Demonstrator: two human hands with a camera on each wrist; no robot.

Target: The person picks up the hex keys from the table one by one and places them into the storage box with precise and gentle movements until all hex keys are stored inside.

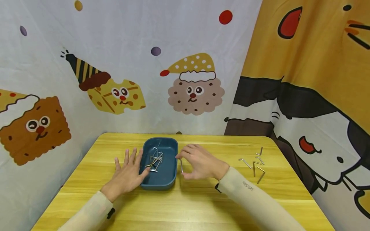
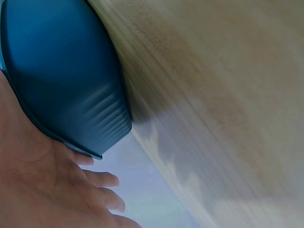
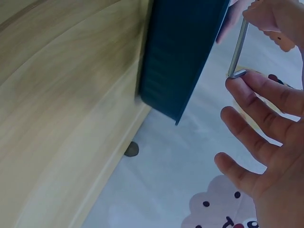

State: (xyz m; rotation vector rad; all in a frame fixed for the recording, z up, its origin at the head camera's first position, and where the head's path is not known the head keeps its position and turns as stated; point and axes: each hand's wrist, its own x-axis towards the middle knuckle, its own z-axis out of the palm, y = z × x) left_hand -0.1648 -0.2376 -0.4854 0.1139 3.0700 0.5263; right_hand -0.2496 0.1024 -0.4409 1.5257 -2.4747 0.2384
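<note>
My right hand [image 1: 199, 162] is just right of the blue tray [image 1: 162, 185], pinching a silver L-shaped hex key [image 3: 239, 47] end to end between thumb and fingertips. In the right wrist view its short leg lies at the fingertips and its long leg runs up to the thumb. My left hand [image 1: 128, 175] rests with spread, straight fingers along the tray's left rim, thumb over the edge. Inside the tray lies a loose pile of several hex keys [image 1: 156, 158], silver and bronze-toned. The left wrist view shows the palm [image 2: 33, 175] against the tray's side.
Several more hex keys, among them a bronze-toned one [image 1: 261, 175] and a silver one [image 1: 245, 163], lie scattered on the right of the wooden table [image 1: 219, 205]. A cartoon-printed curtain [image 1: 130, 38] hangs behind the table's far edge.
</note>
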